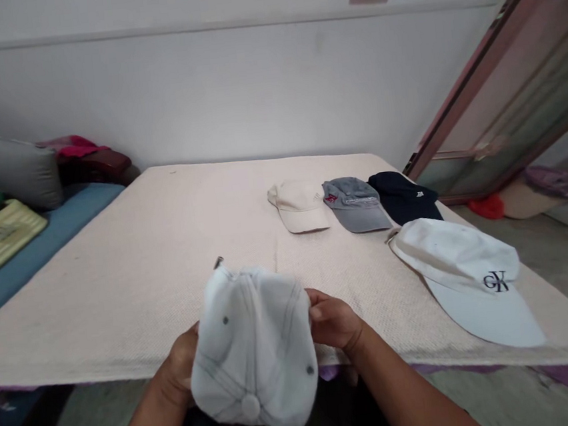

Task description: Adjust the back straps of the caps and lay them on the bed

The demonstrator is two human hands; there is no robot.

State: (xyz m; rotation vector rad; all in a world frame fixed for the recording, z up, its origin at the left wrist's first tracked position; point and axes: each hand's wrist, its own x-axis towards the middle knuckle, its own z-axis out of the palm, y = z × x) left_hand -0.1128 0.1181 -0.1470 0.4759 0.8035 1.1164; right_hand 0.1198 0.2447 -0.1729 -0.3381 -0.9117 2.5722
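Note:
I hold a white cap (255,350) with both hands at the near edge of the bed, its crown and top button turned toward me. My left hand (181,367) grips its left side, mostly hidden behind the fabric. My right hand (335,322) grips its right side with curled fingers. A small metal strap buckle sticks up at the cap's far edge.
A cream cover (167,251) lies over the bed. On its right lie a white cap with a dark logo (465,276), a cream cap (299,206), a grey cap (356,203) and a navy cap (403,196). A grey cushion (8,166) is at left, a tilted door (513,84) at right.

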